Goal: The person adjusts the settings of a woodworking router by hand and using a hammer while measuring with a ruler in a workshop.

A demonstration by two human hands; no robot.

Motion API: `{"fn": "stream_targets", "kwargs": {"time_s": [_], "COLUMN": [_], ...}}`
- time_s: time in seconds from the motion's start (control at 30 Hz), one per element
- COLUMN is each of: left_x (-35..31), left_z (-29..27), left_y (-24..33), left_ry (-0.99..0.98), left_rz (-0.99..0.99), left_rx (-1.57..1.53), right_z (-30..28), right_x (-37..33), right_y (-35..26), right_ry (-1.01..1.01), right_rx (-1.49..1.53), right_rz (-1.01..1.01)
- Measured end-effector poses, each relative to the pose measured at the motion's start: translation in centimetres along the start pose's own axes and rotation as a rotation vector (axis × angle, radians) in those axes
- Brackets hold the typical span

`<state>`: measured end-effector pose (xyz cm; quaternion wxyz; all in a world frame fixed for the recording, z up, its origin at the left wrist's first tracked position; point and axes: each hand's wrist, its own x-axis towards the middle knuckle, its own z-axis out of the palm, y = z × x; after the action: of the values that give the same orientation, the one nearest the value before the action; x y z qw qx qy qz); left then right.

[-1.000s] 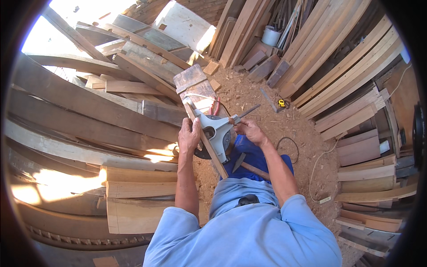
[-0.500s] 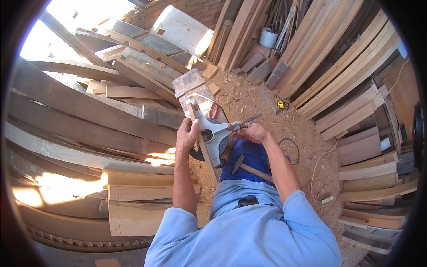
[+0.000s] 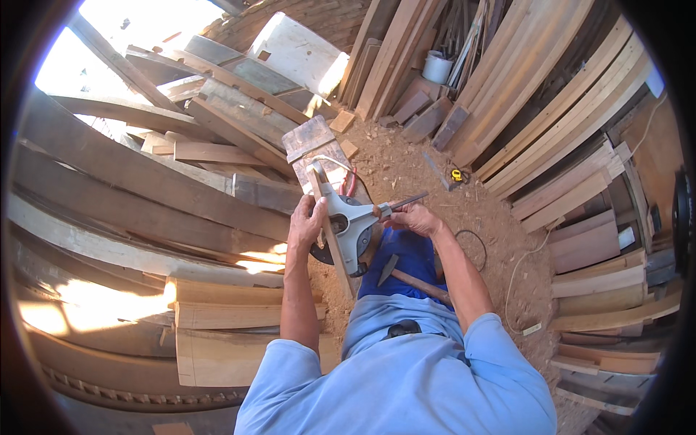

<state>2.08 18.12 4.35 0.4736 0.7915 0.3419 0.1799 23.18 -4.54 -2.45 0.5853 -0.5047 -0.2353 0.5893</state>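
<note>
A grey, three-armed metal piece with a round opening is in front of me, above my lap. Along its left side runs a narrow wooden strip, and my left hand is closed on that strip, thumb on top. My right hand pinches the end of the metal piece's right arm, where a thin dark rod sticks out; its fingertips are partly hidden. Below the metal lies a dark round part, mostly covered. A hammer rests across my thighs. Red-handled pliers lie just beyond the metal piece.
A worn board lies ahead of me. On the shaving-covered floor are a yellow tape measure, a flat metal blade and a pale cord. Stacked planks crowd the left; more timber lines the right.
My right hand has shifted slightly right and down with the rod. My left hand keeps its hold on the wooden strip.
</note>
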Motion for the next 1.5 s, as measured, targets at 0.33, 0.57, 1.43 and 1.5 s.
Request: {"fn": "stream_targets", "kwargs": {"time_s": [0.33,0.57,1.43,1.5], "left_x": [0.1,0.1,-0.7,-1.6], "left_z": [-0.1,-0.1,-3.2,-4.4], "left_y": [0.4,-0.1,1.1,5.2], "left_ry": [-0.027,-0.073,-0.199,-0.226], "left_rz": [-0.02,-0.029,-0.326,-0.366], "left_rx": [-0.006,-0.062,-1.058,-1.076], "right_z": [0.9,2.3,11.5,12.5], "right_x": [1.2,0.4,-3.0,-5.1], "right_y": [0.7,2.0,-13.3,-16.3], "right_ry": [0.101,0.3,0.344,0.326], "right_rx": [-0.1,-0.302,-1.429,-1.407], "right_rz": [-0.186,-0.272,-0.251,-0.256]}}
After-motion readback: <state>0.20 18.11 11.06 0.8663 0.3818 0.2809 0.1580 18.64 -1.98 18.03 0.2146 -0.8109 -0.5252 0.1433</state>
